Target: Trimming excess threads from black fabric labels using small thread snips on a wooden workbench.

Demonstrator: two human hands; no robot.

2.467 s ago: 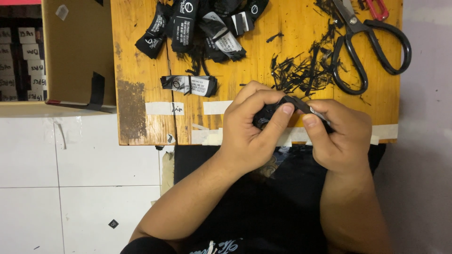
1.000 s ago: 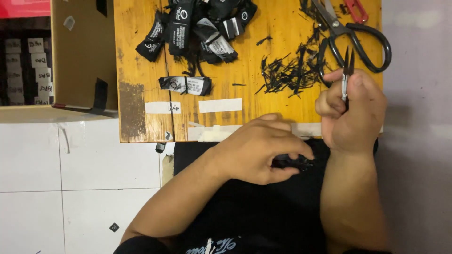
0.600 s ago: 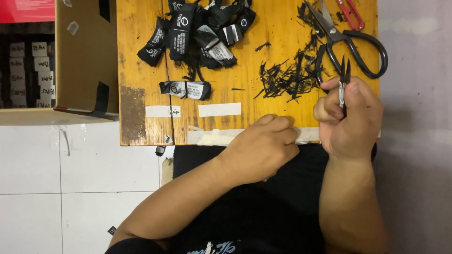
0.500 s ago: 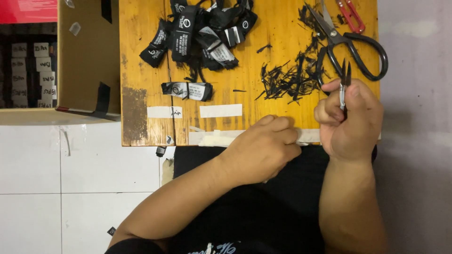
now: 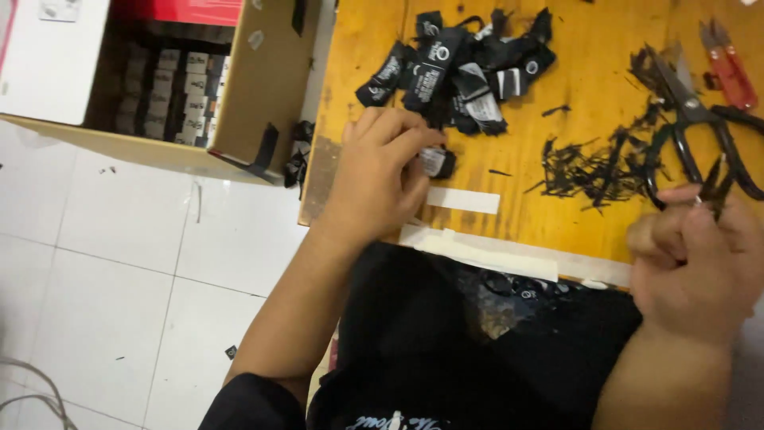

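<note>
The left hand (image 5: 380,177) lies palm down on the wooden board (image 5: 557,103), its fingers curled and its fingertips closed on a small black label with a white end (image 5: 437,162). That label rests flat on the board, just above a white strip of tape (image 5: 462,200) and just below the pile of black labels (image 5: 461,68), which sits near the board's far edge.

The right hand (image 5: 694,267) is held at the near right corner of the board, closed into a loose fist. Its thumb and fingers grip a small dark pair of snips (image 5: 714,187), whose thin points stick up out of the fist; I cannot tell whether the blades are apart or together.

Just beyond that hand, on the right part of the board, lie large black scissors (image 5: 692,127), their handles close to the snips' points. A heap of black thread scraps (image 5: 593,167) lies on the board to the left of the scissors, between them and the single label. Red-handled snips (image 5: 728,64) lie at the board's far right corner, just beside the scissors.

A longer band of white tape (image 5: 485,251) runs along the near edge of the board. To the left of the board, on the white tiled floor (image 5: 119,302), stands an open cardboard box (image 5: 263,80) with rows of small packets inside.
</note>
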